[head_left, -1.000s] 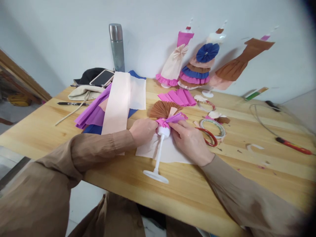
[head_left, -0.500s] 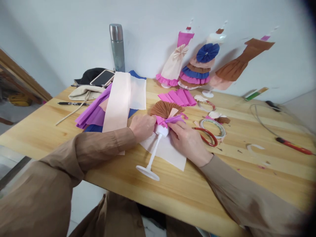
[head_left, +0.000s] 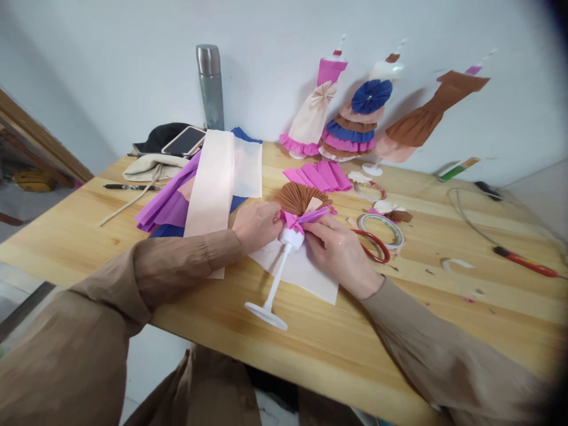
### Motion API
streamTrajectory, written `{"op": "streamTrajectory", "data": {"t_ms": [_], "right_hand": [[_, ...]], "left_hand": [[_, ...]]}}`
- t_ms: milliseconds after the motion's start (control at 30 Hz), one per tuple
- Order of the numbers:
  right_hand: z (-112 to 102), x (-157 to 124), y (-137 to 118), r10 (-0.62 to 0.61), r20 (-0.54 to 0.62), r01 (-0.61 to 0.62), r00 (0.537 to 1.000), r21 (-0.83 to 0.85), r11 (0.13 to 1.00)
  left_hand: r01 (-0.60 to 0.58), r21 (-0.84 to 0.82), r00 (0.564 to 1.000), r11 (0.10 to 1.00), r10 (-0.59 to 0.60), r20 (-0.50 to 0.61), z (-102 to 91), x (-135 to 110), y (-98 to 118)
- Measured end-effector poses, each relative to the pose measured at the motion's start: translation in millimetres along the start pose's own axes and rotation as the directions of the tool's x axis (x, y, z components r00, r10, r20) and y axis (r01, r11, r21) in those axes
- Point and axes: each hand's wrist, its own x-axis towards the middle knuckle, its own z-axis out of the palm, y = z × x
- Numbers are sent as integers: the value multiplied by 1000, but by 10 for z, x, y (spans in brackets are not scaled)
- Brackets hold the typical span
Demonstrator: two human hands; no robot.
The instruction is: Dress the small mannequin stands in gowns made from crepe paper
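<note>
A small white mannequin stand (head_left: 277,278) lies on its side, its round base towards me. Pink crepe paper (head_left: 293,222) wraps its upper part. My left hand (head_left: 257,226) pinches the left end of that paper, while my right hand (head_left: 335,251) grips the purple-pink strip on the right between thumb and fingers. Just beyond the hands, a brown pleated paper fan (head_left: 299,197) spreads out. Beneath the stand is a pale paper sheet (head_left: 310,278). Red-handled scissors (head_left: 377,248) lie right of my right hand, partly covered.
Three paper-dressed mannequins (head_left: 373,112) stand along the wall. Folded crepe paper (head_left: 210,183), a phone (head_left: 184,142) and a flask (head_left: 210,89) are at the left. A tape roll (head_left: 402,235), paper scraps and a red-handled tool (head_left: 528,262) lie at the right of the wooden table (head_left: 390,367).
Both hands keep their hold on the crepe paper and have shifted slightly. The purple-pink strip at the right is stretched straighter, and the brown fan has moved a little right.
</note>
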Motion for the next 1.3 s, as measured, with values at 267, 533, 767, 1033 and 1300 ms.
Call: {"op": "streamTrajectory", "data": {"t_ms": [267,533,767,1033,1300], "right_hand": [[2,6,-7,5,-22,-4,1000,59,998],[-19,4,-28,41,22,-42,999,52,998],[-26,6,-46,65,69,-67,995,22,998],[-9,-4,-31,50,70,-52,996,14,999],[-22,1,-48,69,77,-69,995,-7,998]], "left_hand": [[99,-479,986,872,-23,163,-111,58,6],[18,-456,997,890,17,73,-125,92,-42],[-151,-298,974,943,194,119,-173,100,-96],[-234,-35,949,972,236,208,-230,60,-155],[-82,-1,982,997,81,169,-239,102,-94]]}}
